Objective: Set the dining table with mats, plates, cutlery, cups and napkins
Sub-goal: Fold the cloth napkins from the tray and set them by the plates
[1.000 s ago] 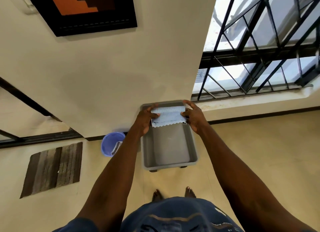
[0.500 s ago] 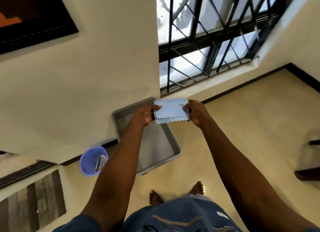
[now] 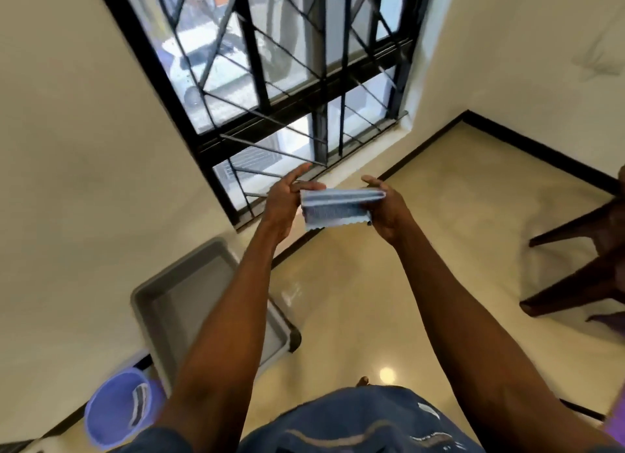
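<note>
Since the earlier frames the folded stack of pale blue cloth napkins point(image 3: 340, 206) has been lifted out of the grey rectangular plastic tub point(image 3: 159, 304) and carried toward 1 o'clock, and the view has swung with it: the tub, formerly beneath the hands, now lies at 8 o'clock on the glossy cream floor point(image 3: 422, 249). The stack is held in the air in front of the black barred window point(image 3: 297, 90), well apart from the tub. The left hand point(image 3: 284, 204) meets the stack's left end with its fingers fairly straight, the forefinger lifted clear (whether the thumb pinches the cloth is hidden). The right hand point(image 3: 382, 209) grips the right end, its fingers curled around the folded edge. A scalloped hem hangs from the stack's lower side. A round purple plastic bucket point(image 3: 118, 407), holding a dark object too blurred to name, stands at 7 o'clock just beside the tub. Dark wooden furniture legs point(image 3: 575, 273) enter at 3 o'clock. As for progress, the napkins appear collected but not yet laid; no counter top, mat, plate, cutlery or cup is in view, so how much of the setting is done cannot be judged here.
</note>
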